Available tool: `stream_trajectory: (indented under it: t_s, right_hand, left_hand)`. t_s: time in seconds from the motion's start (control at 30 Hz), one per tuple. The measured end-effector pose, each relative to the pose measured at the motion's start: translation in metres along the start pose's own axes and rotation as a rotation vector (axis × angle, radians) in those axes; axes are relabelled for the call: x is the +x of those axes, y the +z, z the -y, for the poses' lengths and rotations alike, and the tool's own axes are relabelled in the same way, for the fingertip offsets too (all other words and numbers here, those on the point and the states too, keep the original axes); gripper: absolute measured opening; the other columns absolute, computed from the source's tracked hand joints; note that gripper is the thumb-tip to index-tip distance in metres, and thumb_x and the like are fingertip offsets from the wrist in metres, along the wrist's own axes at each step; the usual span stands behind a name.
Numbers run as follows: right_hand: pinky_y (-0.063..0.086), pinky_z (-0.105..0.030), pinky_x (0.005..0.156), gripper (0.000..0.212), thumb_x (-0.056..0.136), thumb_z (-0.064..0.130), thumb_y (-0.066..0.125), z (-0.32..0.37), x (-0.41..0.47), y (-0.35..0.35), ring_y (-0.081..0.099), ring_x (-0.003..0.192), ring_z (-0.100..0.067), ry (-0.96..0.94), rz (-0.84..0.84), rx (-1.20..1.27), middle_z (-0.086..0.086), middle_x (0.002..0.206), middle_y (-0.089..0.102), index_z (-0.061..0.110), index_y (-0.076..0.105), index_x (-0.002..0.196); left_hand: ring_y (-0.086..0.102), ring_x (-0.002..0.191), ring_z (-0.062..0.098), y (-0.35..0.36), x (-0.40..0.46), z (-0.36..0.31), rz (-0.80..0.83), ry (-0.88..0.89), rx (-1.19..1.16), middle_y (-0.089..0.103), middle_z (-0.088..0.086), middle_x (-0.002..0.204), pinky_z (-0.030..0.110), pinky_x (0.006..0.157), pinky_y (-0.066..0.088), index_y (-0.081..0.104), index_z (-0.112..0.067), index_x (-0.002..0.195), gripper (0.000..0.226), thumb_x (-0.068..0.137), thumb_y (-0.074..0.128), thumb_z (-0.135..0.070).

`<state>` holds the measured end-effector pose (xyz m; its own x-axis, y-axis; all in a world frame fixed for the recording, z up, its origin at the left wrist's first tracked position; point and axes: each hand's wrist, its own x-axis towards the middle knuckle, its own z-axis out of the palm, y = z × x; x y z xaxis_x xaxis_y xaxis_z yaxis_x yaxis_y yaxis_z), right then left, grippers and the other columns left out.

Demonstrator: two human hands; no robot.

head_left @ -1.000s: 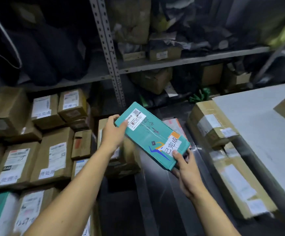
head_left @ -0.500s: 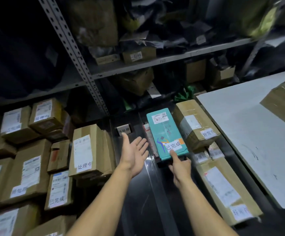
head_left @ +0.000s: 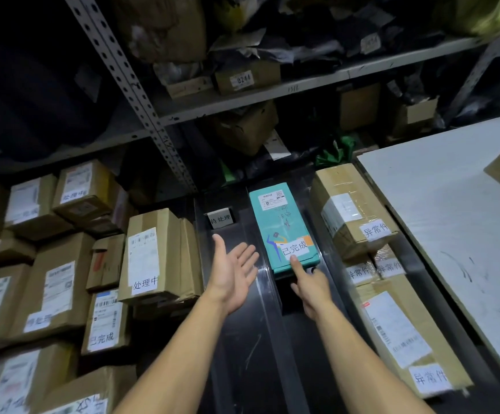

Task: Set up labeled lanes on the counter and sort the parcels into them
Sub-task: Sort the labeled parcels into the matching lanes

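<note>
One teal parcel (head_left: 283,225) lies at centre frame. Four brown boxes (head_left: 350,210) run down the right lane. One small lane label card (head_left: 220,218) stands upper centre. Two hands (head_left: 233,279) show. About ten brown cartons (head_left: 153,258) crowd the left.

Dim, cluttered metal shelving (head_left: 141,97)

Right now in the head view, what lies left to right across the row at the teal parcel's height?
Brown box labeled 处理中 → 待处理 lane tag → teal parcel labeled 已完成 → brown box labeled 异常件 → white board.
</note>
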<state>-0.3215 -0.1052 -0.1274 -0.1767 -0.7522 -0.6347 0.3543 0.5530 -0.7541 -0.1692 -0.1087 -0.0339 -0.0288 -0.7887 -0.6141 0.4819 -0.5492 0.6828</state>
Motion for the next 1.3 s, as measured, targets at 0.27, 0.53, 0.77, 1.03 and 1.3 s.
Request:
stream_trajectory:
  t_s: [0.27, 0.53, 0.77, 1.03, 1.3]
  right_hand:
    - [0.059, -0.043, 0.082, 0.031, 0.089, 0.046, 0.069, 0.002, -0.041, -0.004, 0.075, 0.074, -0.013, -0.185, -0.154, -0.346, 0.001, 0.078, 0.075, 0.019, 0.068, 0.074]
    - [0.047, -0.006, 0.076, 0.023, 0.092, 0.032, 0.069, 0.04, -0.105, 0.098, 0.062, 0.091, 0.009, -0.523, 0.088, -0.383, 0.017, 0.1, 0.065, 0.024, 0.063, 0.113]
    - [0.048, -0.006, 0.082, 0.026, 0.093, 0.028, 0.069, 0.013, -0.14, 0.209, 0.061, 0.09, 0.016, -0.591, 0.241, -0.509, 0.018, 0.102, 0.067, 0.025, 0.064, 0.118]
    - [0.05, -0.022, 0.095, 0.031, 0.095, 0.03, 0.065, -0.049, -0.16, 0.308, 0.061, 0.102, 0.001, -0.599, 0.266, -0.717, 0.008, 0.114, 0.067, 0.023, 0.06, 0.125]
    - [0.018, -0.047, 0.121, 0.083, 0.087, 0.058, 0.062, -0.077, -0.138, 0.333, 0.013, 0.148, -0.032, -0.63, -0.092, -1.205, -0.015, 0.161, 0.02, 0.017, 0.031, 0.152]
  left_hand:
    - [0.05, 0.133, 0.018, -0.008, -0.002, -0.014, -0.01, 0.11, 0.246, 0.05, 0.006, 0.148, 0.041, 0.114, 0.034, 0.042, -0.014, 0.146, 0.063, 0.101, 0.034, -0.056]
    - [0.065, 0.095, 0.01, -0.057, -0.031, -0.06, -0.181, 0.466, 0.516, 0.067, 0.0, 0.106, 0.029, 0.081, 0.052, 0.06, -0.027, 0.113, 0.016, 0.099, 0.058, -0.021]
    - [0.067, 0.095, 0.019, -0.174, -0.057, -0.111, -0.318, 0.547, 0.588, 0.07, -0.002, 0.098, 0.035, 0.084, 0.052, 0.065, -0.033, 0.096, 0.018, 0.094, 0.063, -0.016]
    - [0.064, 0.099, 0.016, -0.301, -0.067, -0.129, -0.451, 0.399, 0.459, 0.068, 0.001, 0.105, 0.026, 0.081, 0.049, 0.066, -0.018, 0.111, 0.017, 0.096, 0.059, -0.013]
    - [0.052, 0.127, 0.013, -0.324, -0.047, -0.113, -0.255, 0.187, 0.526, 0.054, 0.0, 0.142, 0.022, 0.102, 0.038, 0.047, -0.017, 0.144, 0.044, 0.101, 0.053, -0.02]
